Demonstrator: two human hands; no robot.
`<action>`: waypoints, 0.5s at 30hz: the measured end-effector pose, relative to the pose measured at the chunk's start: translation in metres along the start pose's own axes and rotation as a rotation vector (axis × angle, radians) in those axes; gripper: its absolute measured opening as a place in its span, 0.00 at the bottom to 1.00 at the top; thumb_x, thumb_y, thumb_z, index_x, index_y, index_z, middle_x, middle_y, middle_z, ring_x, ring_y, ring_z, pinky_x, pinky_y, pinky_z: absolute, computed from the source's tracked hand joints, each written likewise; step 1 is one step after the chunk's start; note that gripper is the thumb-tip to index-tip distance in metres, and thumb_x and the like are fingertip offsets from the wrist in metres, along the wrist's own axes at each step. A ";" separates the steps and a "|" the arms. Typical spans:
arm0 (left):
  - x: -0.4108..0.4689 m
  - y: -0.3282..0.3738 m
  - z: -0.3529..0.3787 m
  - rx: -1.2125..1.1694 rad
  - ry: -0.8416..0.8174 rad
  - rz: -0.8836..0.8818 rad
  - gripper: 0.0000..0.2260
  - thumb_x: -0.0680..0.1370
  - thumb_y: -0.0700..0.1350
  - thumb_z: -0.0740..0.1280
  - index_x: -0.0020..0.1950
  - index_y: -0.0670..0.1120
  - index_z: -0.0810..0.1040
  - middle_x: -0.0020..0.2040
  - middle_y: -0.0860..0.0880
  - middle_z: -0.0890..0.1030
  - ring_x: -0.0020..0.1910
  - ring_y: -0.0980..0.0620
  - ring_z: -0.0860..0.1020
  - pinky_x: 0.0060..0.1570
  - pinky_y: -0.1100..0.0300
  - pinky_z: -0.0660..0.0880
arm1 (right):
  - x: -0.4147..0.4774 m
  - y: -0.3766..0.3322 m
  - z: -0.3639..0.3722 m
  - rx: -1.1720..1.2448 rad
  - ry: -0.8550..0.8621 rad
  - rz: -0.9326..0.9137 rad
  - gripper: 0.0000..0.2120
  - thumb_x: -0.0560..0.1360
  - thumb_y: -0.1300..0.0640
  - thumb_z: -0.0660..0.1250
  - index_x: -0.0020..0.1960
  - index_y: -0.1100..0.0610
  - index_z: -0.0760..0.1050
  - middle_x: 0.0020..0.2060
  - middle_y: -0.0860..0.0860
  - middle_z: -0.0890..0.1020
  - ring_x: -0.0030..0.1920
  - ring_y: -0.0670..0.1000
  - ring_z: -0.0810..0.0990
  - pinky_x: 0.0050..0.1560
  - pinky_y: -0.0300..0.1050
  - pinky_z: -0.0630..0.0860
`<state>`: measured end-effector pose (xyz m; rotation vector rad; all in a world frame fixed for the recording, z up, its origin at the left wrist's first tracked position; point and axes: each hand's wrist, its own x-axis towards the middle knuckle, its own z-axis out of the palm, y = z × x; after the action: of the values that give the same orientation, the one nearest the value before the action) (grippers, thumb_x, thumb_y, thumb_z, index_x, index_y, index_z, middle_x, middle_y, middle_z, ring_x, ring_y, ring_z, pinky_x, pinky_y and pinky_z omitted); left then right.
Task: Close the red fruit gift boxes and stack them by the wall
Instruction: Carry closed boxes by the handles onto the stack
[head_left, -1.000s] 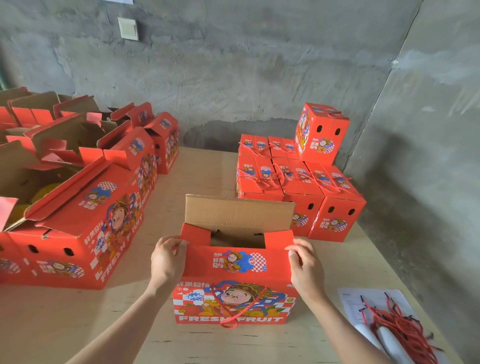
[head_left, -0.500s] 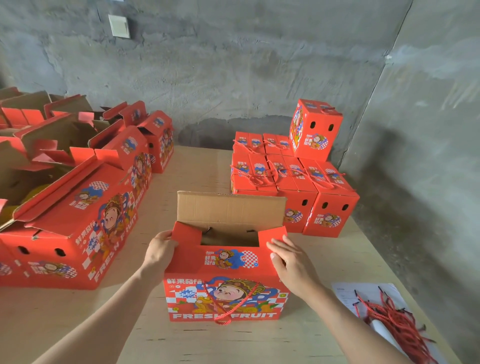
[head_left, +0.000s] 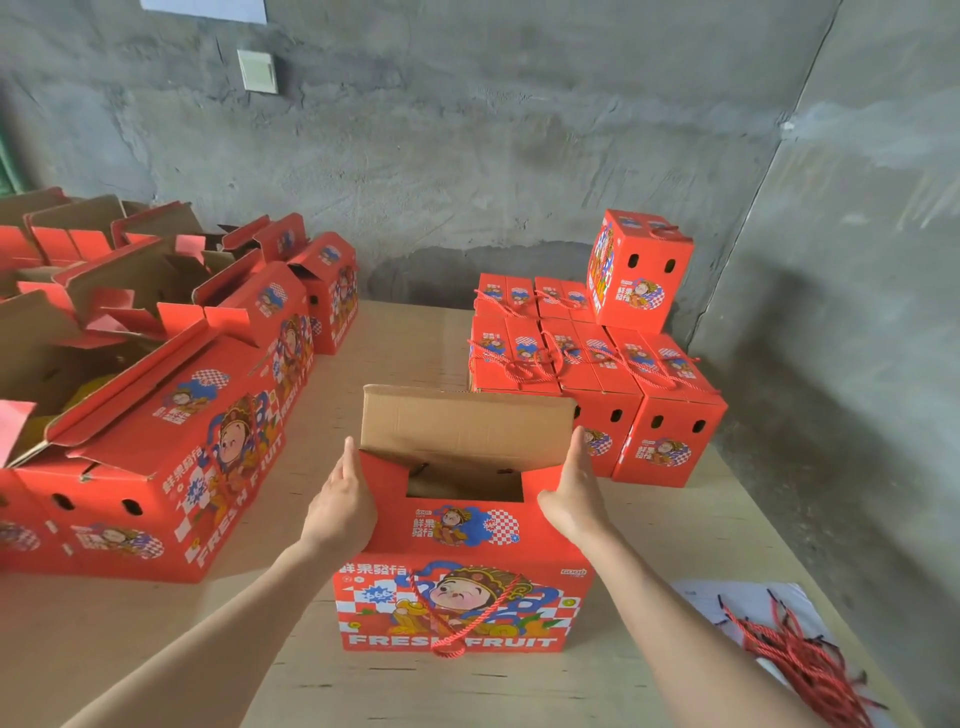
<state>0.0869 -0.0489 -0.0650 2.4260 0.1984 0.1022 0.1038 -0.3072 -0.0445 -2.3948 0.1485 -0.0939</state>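
Note:
A red fruit gift box (head_left: 462, 577) stands in front of me on the wooden table, its brown back flap (head_left: 462, 428) upright and its top open. A red rope handle hangs down its front. My left hand (head_left: 340, 501) lies flat against the box's left upper side, fingers straight. My right hand (head_left: 574, 493) lies flat against the right upper side, fingers straight. Several closed red boxes (head_left: 597, 374) are packed together by the far wall, and one more closed box (head_left: 636, 270) stands on top of them.
Several open red boxes (head_left: 171, 415) crowd the table's left side, flaps up. A bundle of red rope handles (head_left: 800, 660) lies on white paper at the right front. Grey concrete walls (head_left: 519, 130) close the back and the right. Bare table (head_left: 395, 338) shows between the groups.
Both hands have moved from the box's front flap corners out to its two sides, and now lie flat there. The camera came closer to the box.

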 end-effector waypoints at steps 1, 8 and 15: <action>-0.002 0.000 0.001 -0.010 0.050 0.026 0.29 0.80 0.36 0.52 0.78 0.42 0.41 0.78 0.42 0.52 0.75 0.43 0.58 0.70 0.49 0.60 | 0.000 0.001 0.003 0.048 0.061 -0.003 0.44 0.75 0.68 0.64 0.78 0.57 0.37 0.78 0.53 0.45 0.77 0.52 0.49 0.68 0.37 0.60; -0.016 0.001 -0.002 0.150 0.292 0.362 0.39 0.76 0.60 0.64 0.78 0.47 0.48 0.78 0.49 0.48 0.77 0.49 0.44 0.74 0.49 0.42 | -0.009 0.017 -0.009 0.383 0.112 -0.051 0.20 0.70 0.55 0.75 0.58 0.52 0.72 0.60 0.47 0.71 0.65 0.50 0.69 0.60 0.42 0.66; -0.001 -0.004 0.003 0.276 0.142 0.325 0.22 0.78 0.61 0.56 0.66 0.50 0.73 0.71 0.50 0.70 0.73 0.50 0.62 0.74 0.48 0.50 | -0.012 0.047 -0.018 0.036 -0.087 -0.282 0.17 0.78 0.50 0.64 0.66 0.46 0.70 0.76 0.47 0.58 0.75 0.44 0.54 0.70 0.40 0.52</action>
<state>0.0855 -0.0482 -0.0700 2.7092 -0.1302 0.4176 0.0862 -0.3519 -0.0632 -2.3649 -0.2302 -0.1220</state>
